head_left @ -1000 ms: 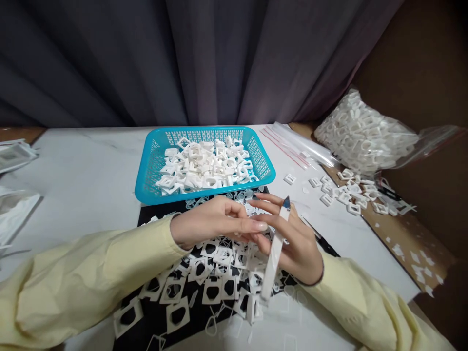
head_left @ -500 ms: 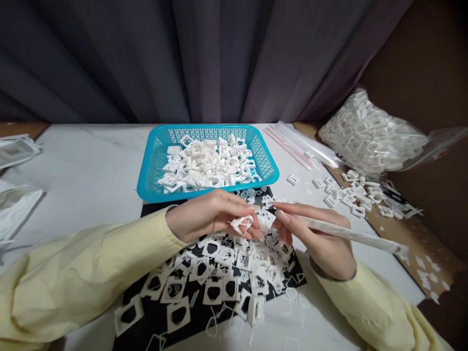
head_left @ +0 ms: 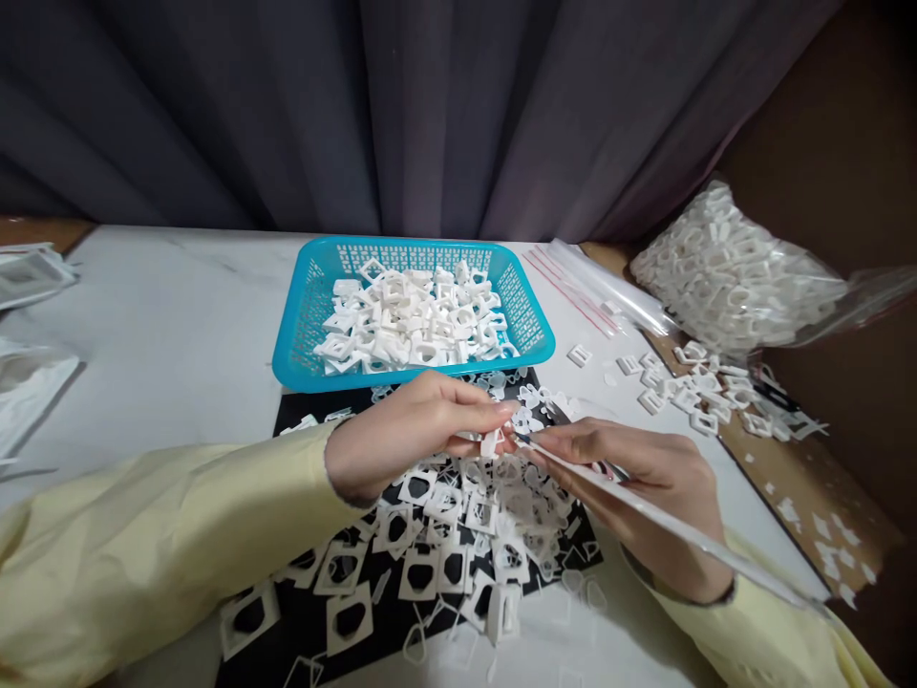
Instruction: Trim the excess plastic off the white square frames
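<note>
My left hand (head_left: 419, 425) pinches a small white plastic piece (head_left: 491, 443) above a black mat (head_left: 308, 621). My right hand (head_left: 645, 473) grips a long white craft knife (head_left: 688, 530), its tip touching the piece held by the left hand. Under both hands lies a heap of white square frames with cut-out holes (head_left: 458, 535). Just beyond the hands stands a turquoise basket (head_left: 301, 325) filled with white plastic pieces (head_left: 412, 320).
A clear bag of white parts (head_left: 731, 272) lies at the right, with loose parts (head_left: 688, 387) spilled before it. Empty zip bags (head_left: 594, 291) lie beside the basket. Plastic packets (head_left: 25, 382) sit at the left edge. A dark curtain (head_left: 430, 105) hangs behind.
My right hand swung the knife from upright to level, then brought its tip to the piece. My left hand picked a piece out of the heap and holds it up.
</note>
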Tool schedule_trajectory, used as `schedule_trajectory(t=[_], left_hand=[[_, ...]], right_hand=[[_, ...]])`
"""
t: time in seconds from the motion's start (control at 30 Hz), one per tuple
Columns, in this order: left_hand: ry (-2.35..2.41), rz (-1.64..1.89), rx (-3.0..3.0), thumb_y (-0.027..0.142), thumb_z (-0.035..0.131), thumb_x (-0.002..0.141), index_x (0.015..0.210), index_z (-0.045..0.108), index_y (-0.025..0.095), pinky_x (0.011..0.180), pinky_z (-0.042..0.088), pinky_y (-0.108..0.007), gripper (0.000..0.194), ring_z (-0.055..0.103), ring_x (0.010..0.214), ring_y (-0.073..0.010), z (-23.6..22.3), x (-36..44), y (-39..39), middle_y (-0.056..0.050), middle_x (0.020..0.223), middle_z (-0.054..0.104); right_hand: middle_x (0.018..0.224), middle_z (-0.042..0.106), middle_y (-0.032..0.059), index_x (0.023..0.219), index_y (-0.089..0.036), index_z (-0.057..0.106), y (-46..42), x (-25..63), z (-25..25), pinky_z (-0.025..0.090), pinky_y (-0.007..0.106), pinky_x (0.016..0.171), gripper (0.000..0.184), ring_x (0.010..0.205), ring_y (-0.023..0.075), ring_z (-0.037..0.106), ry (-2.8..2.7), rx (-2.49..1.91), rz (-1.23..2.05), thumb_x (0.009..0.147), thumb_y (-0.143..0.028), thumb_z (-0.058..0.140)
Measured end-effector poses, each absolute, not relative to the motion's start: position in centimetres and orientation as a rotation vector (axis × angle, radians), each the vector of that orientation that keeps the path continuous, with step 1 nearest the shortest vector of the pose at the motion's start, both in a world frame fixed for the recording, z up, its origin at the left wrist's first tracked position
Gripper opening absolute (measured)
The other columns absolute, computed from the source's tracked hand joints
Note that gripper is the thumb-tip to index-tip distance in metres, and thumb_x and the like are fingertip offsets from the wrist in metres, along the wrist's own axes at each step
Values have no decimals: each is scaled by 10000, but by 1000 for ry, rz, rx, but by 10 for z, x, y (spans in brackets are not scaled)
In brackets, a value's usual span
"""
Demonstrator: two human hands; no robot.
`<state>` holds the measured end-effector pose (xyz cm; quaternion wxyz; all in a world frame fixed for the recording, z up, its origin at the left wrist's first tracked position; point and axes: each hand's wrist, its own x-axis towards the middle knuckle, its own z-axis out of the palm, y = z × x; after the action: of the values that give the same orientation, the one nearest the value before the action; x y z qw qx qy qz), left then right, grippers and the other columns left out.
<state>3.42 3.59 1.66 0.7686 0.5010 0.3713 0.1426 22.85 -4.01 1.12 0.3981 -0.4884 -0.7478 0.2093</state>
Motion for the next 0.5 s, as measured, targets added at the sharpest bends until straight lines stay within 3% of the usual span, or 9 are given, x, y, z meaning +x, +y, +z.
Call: schedule_trajectory(t=[0.13,0.27,0.5], left_hand=[[786,316,1028,372,601,804,759,688,163,849,403,-311,230,560,962,-197,14,35,36,-46,928,665],[776,319,977,374,615,799,795,705,159,892,407,-334,234,576,1008,-214,13,35,35,-60,962,688],[734,310,961,317,595,821,869,718,156,931,405,-347,209,599,1006,-218,13,35,34,-66,950,707]], right_hand=[[996,702,44,773,-212,644,-39,226,14,560,292,699,125,828,163,664,-1949,-1218,498,762,-87,641],[993,704,59,705,-206,590,-37,219,17,559,304,743,136,893,175,656,-1994,-1202,454,789,-101,612],[1039,686,86,831,-182,593,-38,216,18,540,302,763,140,906,159,633,-2081,-1141,449,824,-54,538]])
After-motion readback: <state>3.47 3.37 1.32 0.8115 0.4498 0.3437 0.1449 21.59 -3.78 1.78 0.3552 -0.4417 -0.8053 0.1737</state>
